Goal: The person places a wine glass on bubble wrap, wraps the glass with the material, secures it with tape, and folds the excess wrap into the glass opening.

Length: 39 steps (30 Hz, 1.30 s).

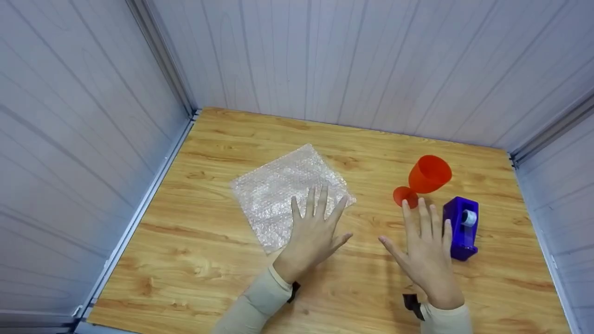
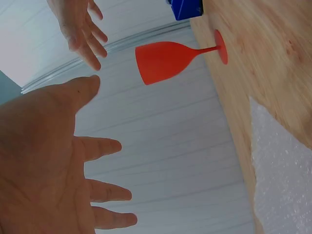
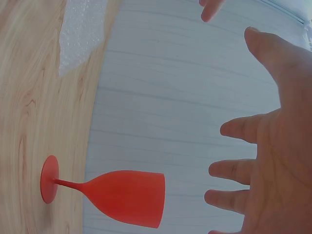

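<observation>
Saw pale panelled walls point(image 1: 301, 60) around the far and side edges of a wood-grain worktop point(image 1: 185, 241). Found a bubble-wrap sheet point(image 1: 274, 199) spread flat, nearer the left edge than the right. Noted the left hand point(image 1: 312, 236) raised partly over it, and the right hand point(image 1: 430, 260) raised nearer the right edge, both with wide grip and spread fingers. Found a red goblet point(image 1: 424, 178) upright toward the far right corner. Noted a blue tape dispenser point(image 1: 457, 236) near the right edge.

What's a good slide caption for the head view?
Left hand and right hand, fingers spread, above a wooden table with bubble wrap, red goblet and blue tape dispenser.
</observation>
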Each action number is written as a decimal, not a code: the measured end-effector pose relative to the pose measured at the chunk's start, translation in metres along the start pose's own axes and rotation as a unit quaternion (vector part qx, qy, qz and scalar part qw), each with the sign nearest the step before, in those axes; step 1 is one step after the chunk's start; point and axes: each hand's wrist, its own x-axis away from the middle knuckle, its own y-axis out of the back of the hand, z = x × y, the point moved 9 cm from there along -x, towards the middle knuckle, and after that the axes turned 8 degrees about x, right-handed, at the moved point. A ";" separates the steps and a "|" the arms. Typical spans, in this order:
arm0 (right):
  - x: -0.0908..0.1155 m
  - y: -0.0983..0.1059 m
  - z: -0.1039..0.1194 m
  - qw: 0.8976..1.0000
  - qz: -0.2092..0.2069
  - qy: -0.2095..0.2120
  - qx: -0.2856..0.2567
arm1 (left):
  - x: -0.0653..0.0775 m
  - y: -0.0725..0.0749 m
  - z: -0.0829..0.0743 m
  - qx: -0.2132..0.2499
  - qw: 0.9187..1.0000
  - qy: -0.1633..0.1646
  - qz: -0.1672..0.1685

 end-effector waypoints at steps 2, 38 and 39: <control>0.000 -0.001 -0.001 1.000 0.001 0.001 -0.004 | 0.000 -0.001 0.004 0.007 1.000 0.005 0.001; -0.022 -0.049 -0.067 0.992 0.003 -0.063 -0.108 | 0.036 -0.068 0.132 0.089 0.986 0.137 0.032; -0.024 -0.053 -0.074 0.990 0.007 -0.073 -0.119 | 0.037 -0.070 0.133 0.093 0.985 0.140 0.038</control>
